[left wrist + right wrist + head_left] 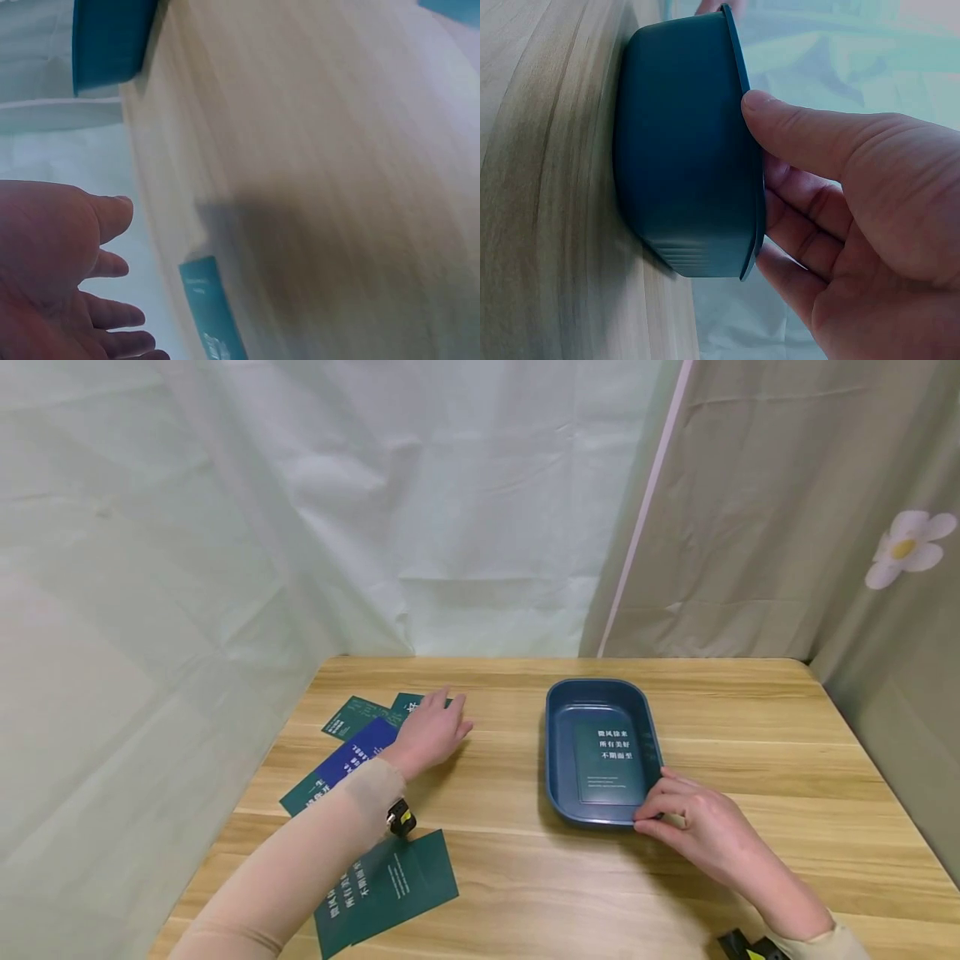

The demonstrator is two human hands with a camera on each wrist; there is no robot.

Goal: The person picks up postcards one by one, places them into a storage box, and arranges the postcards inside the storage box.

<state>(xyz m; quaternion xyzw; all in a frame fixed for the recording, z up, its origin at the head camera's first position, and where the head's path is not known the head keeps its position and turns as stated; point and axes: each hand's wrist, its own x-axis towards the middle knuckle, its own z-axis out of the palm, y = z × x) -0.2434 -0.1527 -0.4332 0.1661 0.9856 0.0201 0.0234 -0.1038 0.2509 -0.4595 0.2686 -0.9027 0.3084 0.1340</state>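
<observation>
Blue tray (592, 692), right of centre in head view, green card (600, 770) inside | right hand (705, 827) pinches its lower-right rim | left hand (431, 732), fingers loosely spread, nothing visibly held, near cards (358, 753) at left | risk: pulling one could drag overlapping ones

wood-grain table (510, 885) | dark blue tray (560, 764) | green cards (420, 877) | blue card (358, 752) among them

Pale curtains (465, 510), 1 white flower (904, 549) at right, wood-grain table (757, 743)
</observation>
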